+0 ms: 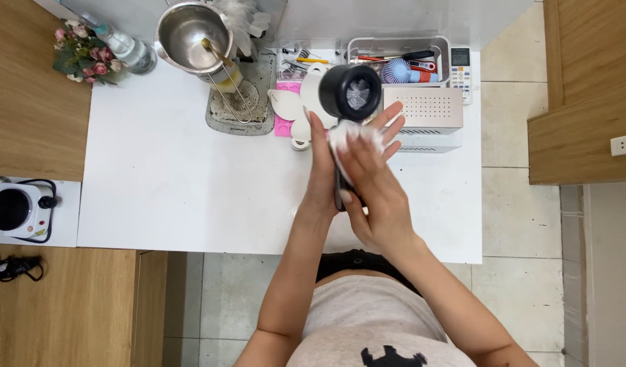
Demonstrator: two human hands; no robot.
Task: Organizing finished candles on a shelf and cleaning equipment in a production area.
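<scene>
A: Black hair dryer [349, 92] — where?
B: Raised above the white worktop [163, 183], nozzle facing the camera, handle gripped in the left hand [321, 178], fingers wrapped round it.
A: Right hand [375, 197]?
B: Fingers pressed together on a white cloth [350, 136] against the dryer's neck. Steel bowl [185, 32] well apart, far left.

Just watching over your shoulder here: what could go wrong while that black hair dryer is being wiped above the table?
1. The left hand alone grips the hair dryer; it might slip onto the white shapes beneath.
2. The white wipe under the right hand could snag the nozzle.
</scene>
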